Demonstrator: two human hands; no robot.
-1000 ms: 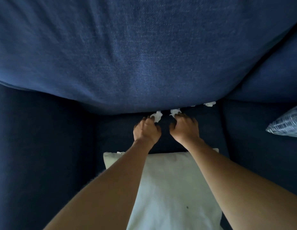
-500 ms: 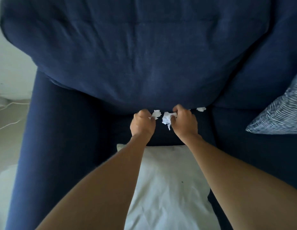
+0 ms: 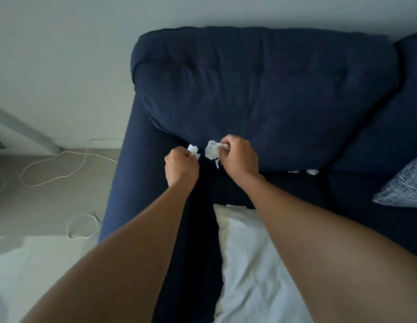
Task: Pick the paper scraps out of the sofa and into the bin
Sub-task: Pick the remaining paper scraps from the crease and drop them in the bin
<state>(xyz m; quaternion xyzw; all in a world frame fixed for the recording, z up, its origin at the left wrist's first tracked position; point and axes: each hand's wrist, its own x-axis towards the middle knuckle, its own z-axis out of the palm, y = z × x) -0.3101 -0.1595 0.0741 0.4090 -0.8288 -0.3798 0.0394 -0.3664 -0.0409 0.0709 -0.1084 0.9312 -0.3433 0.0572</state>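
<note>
In front of me, the dark blue sofa (image 3: 261, 94) fills most of the view, its back cushion (image 3: 272, 89) meeting the seat at a deep crease. A white pillow (image 3: 256, 264) lies on the seat between my forearms, and a patterned cushion (image 3: 403, 183) sits at the right edge. White cable (image 3: 63, 169) loops across the floor left of the sofa. No bin is in view.

My right hand (image 3: 240, 157) is closed around a crumpled scrap (image 3: 212, 151), held clear of the seat. My left hand (image 3: 180, 167) pinches a smaller scrap (image 3: 194, 150) between its fingertips. Two further scraps (image 3: 312, 171) remain wedged at the crease, to the right.

Risk, in my judgement: the left-hand pinch is shallow, so the small scrap may slip during the carry. A dropped piece could fall back into the crease or onto the floor. The remaining scraps could be overlooked, being partly tucked under the cushion.
</note>
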